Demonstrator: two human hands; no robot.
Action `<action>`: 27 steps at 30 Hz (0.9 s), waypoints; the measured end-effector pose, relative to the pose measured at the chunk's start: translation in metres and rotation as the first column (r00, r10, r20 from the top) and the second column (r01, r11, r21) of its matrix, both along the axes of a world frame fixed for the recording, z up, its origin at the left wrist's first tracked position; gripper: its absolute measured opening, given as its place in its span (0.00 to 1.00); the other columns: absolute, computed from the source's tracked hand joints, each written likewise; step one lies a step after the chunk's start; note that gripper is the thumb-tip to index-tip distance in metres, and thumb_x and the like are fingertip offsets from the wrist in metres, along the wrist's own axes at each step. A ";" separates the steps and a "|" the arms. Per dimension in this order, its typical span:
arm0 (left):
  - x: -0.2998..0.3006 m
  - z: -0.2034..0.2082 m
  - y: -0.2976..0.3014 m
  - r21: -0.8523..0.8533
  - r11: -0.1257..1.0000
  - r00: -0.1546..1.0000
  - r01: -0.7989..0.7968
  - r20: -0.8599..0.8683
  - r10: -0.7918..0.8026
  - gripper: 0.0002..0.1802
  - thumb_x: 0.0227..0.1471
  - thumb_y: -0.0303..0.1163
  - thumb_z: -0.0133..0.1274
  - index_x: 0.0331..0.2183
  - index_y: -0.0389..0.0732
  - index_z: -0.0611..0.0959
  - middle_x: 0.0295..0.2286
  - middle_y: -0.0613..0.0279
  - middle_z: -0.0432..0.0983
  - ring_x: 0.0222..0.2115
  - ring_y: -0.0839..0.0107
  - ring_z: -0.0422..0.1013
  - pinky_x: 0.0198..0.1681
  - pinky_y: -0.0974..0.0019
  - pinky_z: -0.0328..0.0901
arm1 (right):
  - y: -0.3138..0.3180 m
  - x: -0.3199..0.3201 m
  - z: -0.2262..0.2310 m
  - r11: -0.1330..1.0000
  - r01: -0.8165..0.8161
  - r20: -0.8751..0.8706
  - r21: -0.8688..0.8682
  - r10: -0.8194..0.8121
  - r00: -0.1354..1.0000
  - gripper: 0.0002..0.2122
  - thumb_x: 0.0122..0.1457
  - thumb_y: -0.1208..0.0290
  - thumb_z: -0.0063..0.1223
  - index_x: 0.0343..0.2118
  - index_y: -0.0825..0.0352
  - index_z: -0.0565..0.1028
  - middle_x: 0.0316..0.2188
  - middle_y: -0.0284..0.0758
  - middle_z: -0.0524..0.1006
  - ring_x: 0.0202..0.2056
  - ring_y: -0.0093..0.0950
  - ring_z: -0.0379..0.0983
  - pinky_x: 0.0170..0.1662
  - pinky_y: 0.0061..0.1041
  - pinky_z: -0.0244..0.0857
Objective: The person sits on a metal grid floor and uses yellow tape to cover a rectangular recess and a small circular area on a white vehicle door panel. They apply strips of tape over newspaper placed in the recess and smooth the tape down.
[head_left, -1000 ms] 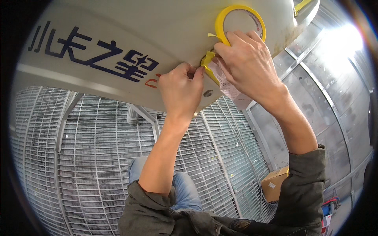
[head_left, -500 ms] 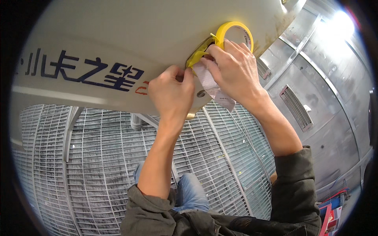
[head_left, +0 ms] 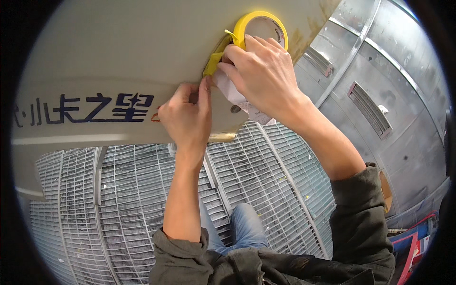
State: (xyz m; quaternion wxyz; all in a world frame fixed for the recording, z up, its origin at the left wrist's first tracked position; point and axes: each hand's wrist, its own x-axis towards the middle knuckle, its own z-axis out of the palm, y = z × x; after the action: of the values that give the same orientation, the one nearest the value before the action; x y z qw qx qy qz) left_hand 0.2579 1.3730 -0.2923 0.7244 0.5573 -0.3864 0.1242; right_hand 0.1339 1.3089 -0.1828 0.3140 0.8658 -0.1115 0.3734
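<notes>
A roll of yellow masking tape (head_left: 243,21) is gripped in my right hand (head_left: 267,71), its fingers curled at the roll's lower side. My left hand (head_left: 186,114) is closed, thumb and forefinger pinched at the lower end of a yellow tape strip (head_left: 213,64). That strip lies along the edge of a dark, elongated recess (head_left: 221,47) in a pale vehicle panel (head_left: 123,52). Below my right hand hangs a piece of white printed paper (head_left: 229,89), its upper part hidden by the fingers.
Dark lettering (head_left: 102,108) runs across the panel at left. A small round hole (head_left: 235,109) sits near its lower edge. Underfoot is a metal grate floor (head_left: 142,190). A grey metal wall with a louvred vent (head_left: 370,109) stands at right, and red and blue items (head_left: 411,251) lie at lower right.
The view has shifted, so panel, hands and tape roll appear farther left. Both hands keep their grip, the left still pinching at the recess's lower end.
</notes>
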 end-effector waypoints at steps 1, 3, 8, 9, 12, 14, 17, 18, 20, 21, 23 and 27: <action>0.001 0.000 -0.002 -0.011 0.997 0.993 -0.079 0.086 0.080 0.13 0.54 0.32 0.66 0.22 0.36 0.85 0.17 0.57 0.81 0.16 0.65 0.77 0.23 0.66 0.68 | -0.001 0.000 -0.001 1.000 -0.001 0.006 0.003 0.001 1.000 0.08 0.56 0.67 0.62 0.28 0.66 0.79 0.27 0.38 0.79 0.32 0.37 0.77 0.40 0.37 0.68; 0.002 0.006 -0.002 -0.033 0.989 0.977 -0.147 0.151 0.150 0.13 0.53 0.32 0.67 0.21 0.37 0.84 0.17 0.58 0.80 0.16 0.63 0.77 0.24 0.66 0.69 | -0.003 0.000 -0.002 1.000 -0.003 0.019 0.007 0.003 1.000 0.09 0.57 0.65 0.63 0.30 0.67 0.80 0.27 0.38 0.78 0.30 0.40 0.76 0.39 0.39 0.69; 0.003 0.014 0.000 -0.050 0.974 0.942 -0.220 0.248 0.226 0.12 0.52 0.32 0.67 0.21 0.38 0.84 0.17 0.57 0.80 0.16 0.62 0.77 0.24 0.65 0.69 | -0.004 0.000 -0.005 1.000 0.014 0.024 0.022 -0.015 1.000 0.05 0.48 0.71 0.62 0.25 0.66 0.79 0.26 0.38 0.79 0.34 0.35 0.79 0.38 0.37 0.68; 0.005 0.015 -0.001 -0.043 0.974 0.941 -0.223 0.252 0.226 0.12 0.52 0.32 0.67 0.21 0.38 0.84 0.17 0.57 0.80 0.16 0.62 0.77 0.24 0.65 0.69 | -0.004 0.001 -0.007 0.999 0.017 0.027 0.028 -0.017 0.999 0.06 0.47 0.71 0.63 0.25 0.66 0.79 0.26 0.38 0.79 0.34 0.35 0.79 0.38 0.37 0.68; 0.004 0.018 -0.002 -0.022 0.972 0.938 -0.234 0.259 0.232 0.12 0.51 0.33 0.68 0.21 0.38 0.85 0.17 0.56 0.80 0.16 0.61 0.76 0.24 0.65 0.69 | -0.004 0.001 -0.009 0.997 0.037 0.046 0.062 -0.040 0.998 0.06 0.46 0.71 0.64 0.26 0.66 0.80 0.27 0.38 0.80 0.35 0.35 0.80 0.39 0.36 0.68; 0.004 0.023 0.000 0.008 0.972 0.938 -0.236 0.263 0.225 0.13 0.52 0.34 0.67 0.23 0.36 0.86 0.17 0.57 0.80 0.16 0.66 0.75 0.24 0.66 0.68 | -0.003 0.002 -0.010 0.995 0.056 0.048 0.080 -0.060 0.997 0.06 0.46 0.71 0.64 0.26 0.67 0.80 0.27 0.39 0.80 0.35 0.36 0.80 0.40 0.36 0.69; 0.005 0.032 0.007 0.075 0.977 0.955 -0.202 0.235 0.180 0.14 0.54 0.36 0.66 0.25 0.34 0.88 0.17 0.58 0.80 0.16 0.71 0.73 0.24 0.68 0.67 | 0.001 0.002 -0.009 0.988 0.074 0.041 0.138 -0.080 0.996 0.09 0.54 0.66 0.62 0.28 0.68 0.80 0.29 0.40 0.80 0.34 0.39 0.79 0.42 0.39 0.70; 0.004 0.035 0.010 0.095 0.980 0.968 -0.174 0.201 0.153 0.14 0.53 0.36 0.66 0.24 0.35 0.87 0.17 0.56 0.80 0.16 0.67 0.74 0.24 0.66 0.67 | 0.002 0.002 -0.009 0.983 0.079 0.036 0.164 -0.087 0.996 0.11 0.58 0.64 0.60 0.28 0.69 0.80 0.29 0.40 0.80 0.33 0.41 0.78 0.43 0.40 0.70; 0.004 0.040 0.012 0.139 0.980 0.979 -0.143 0.165 0.119 0.14 0.52 0.37 0.66 0.24 0.35 0.87 0.18 0.54 0.80 0.16 0.62 0.75 0.25 0.64 0.68 | 0.003 0.002 -0.010 0.980 0.082 0.055 0.184 -0.094 0.994 0.11 0.58 0.65 0.60 0.27 0.69 0.80 0.29 0.40 0.80 0.33 0.40 0.78 0.43 0.40 0.70; 0.004 0.041 0.011 0.164 0.977 0.980 -0.139 0.163 0.112 0.15 0.53 0.37 0.65 0.25 0.35 0.87 0.18 0.53 0.80 0.17 0.62 0.75 0.25 0.64 0.68 | 0.003 0.002 -0.011 0.977 0.085 0.064 0.195 -0.099 0.993 0.11 0.58 0.65 0.60 0.27 0.69 0.80 0.28 0.40 0.80 0.33 0.40 0.78 0.43 0.40 0.70; 0.004 0.046 0.013 0.205 0.969 0.979 -0.141 0.172 0.106 0.16 0.53 0.38 0.65 0.25 0.34 0.88 0.18 0.53 0.81 0.17 0.62 0.75 0.26 0.64 0.68 | 0.004 0.001 -0.013 0.973 0.087 0.079 0.216 -0.106 0.991 0.11 0.57 0.65 0.60 0.26 0.69 0.79 0.28 0.40 0.80 0.32 0.40 0.78 0.42 0.40 0.70; 0.004 0.060 0.016 0.229 0.960 0.970 -0.163 0.217 0.113 0.16 0.54 0.39 0.64 0.25 0.34 0.88 0.17 0.54 0.81 0.17 0.63 0.75 0.26 0.63 0.68 | 0.006 0.003 -0.016 0.966 0.078 0.118 0.246 -0.110 0.987 0.10 0.57 0.67 0.59 0.25 0.69 0.79 0.27 0.39 0.79 0.33 0.39 0.79 0.42 0.40 0.70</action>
State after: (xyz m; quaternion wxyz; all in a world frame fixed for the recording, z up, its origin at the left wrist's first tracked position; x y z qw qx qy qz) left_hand 0.2620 1.3890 -0.2319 0.5967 0.6526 -0.4301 0.1819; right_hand 0.1373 1.3153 -0.1987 0.2160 0.8650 -0.2173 0.3975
